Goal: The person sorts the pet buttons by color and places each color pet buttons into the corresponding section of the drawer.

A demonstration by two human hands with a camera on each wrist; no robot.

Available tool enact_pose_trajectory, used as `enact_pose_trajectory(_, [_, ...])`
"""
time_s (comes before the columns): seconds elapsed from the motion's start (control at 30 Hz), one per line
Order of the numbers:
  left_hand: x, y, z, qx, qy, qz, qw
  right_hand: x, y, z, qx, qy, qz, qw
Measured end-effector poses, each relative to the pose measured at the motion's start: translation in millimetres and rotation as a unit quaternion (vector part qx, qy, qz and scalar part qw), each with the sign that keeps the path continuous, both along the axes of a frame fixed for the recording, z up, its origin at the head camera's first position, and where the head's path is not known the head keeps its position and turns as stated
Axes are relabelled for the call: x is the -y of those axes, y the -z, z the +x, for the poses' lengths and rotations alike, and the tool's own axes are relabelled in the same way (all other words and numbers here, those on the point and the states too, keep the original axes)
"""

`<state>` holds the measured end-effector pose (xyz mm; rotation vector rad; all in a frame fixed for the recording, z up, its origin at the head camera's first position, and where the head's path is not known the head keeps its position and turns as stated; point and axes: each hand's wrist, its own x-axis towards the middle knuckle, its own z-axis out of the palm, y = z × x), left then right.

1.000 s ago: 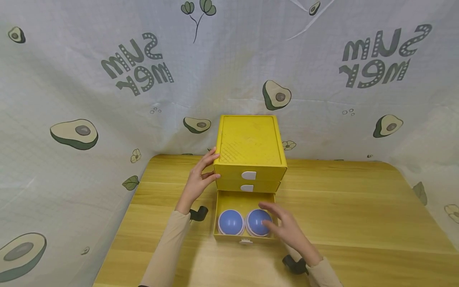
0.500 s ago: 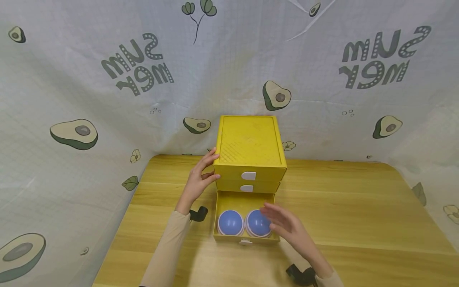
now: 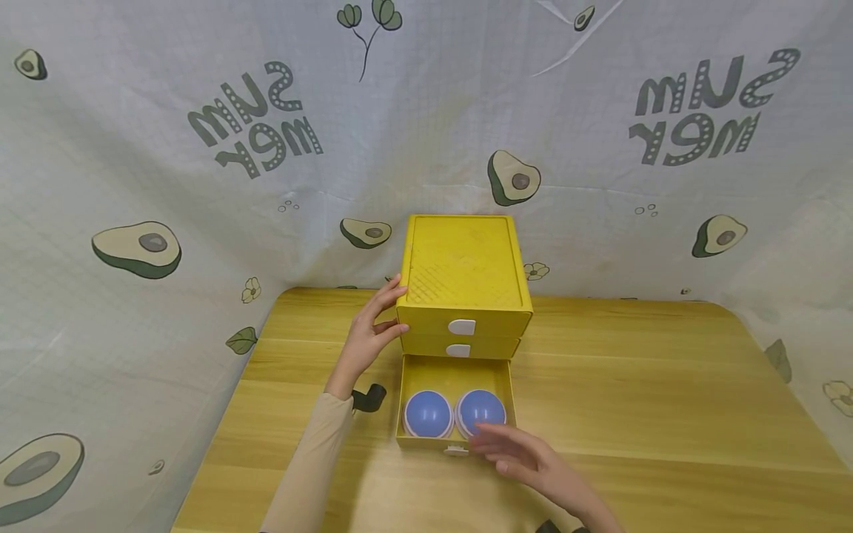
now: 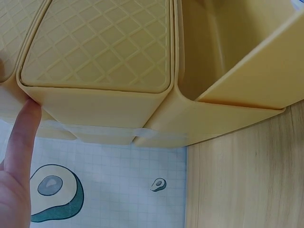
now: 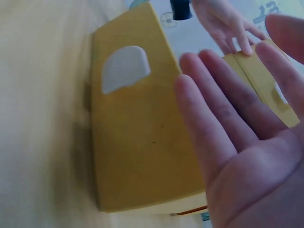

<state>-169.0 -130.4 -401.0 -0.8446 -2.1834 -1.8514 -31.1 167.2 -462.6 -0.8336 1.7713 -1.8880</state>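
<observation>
A yellow three-drawer cabinet [image 3: 466,259] stands at the back of the table, its bottom drawer [image 3: 415,443] pulled out. Two blue, round, pale-rimmed pieces [image 3: 429,413] sit side by side in that drawer. My left hand [image 3: 365,331] rests against the cabinet's left side, thumb at the front corner and fingers along the upper edge. In the left wrist view a straight digit [image 4: 23,137] touches the cabinet's side. My right hand [image 3: 533,463], fingers extended and holding nothing, hovers at the drawer's front right corner, partly covering it. The right wrist view shows the drawer's white handle [image 5: 124,69] beyond the fingertips.
The wooden table [image 3: 640,385] extends to both sides of the cabinet. Behind it hangs a pale cloth [image 3: 426,133] printed with avocados and lettering. A black wrist-camera piece [image 3: 370,398] juts out beside the left wrist.
My right hand has drawn back from over the right-hand blue piece, down and toward me, to the drawer's front edge. The left hand, cabinet and drawer stay in place.
</observation>
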Motion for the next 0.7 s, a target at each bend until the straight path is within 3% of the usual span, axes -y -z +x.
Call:
enact_pose_trajectory(0.27, [-0.4, -0.2, 0.0, 0.000, 0.000, -0.003, 1.0000, 3, 15.9, 7.9, -0.034, -0.049, 0.016, 0.9981])
enact_pose_trajectory(0.57, [-0.4, -1.2, 0.7, 0.001, -0.003, -0.006, 1.0000, 8, 26.8, 11.8, 0.038, -0.061, 0.037, 0.9967])
enact_pose_trajectory(0.7, [-0.4, -1.4, 0.7, 0.000, -0.003, -0.007, 1.0000, 12, 33.9, 11.4, 0.043, -0.059, 0.042, 0.9964])
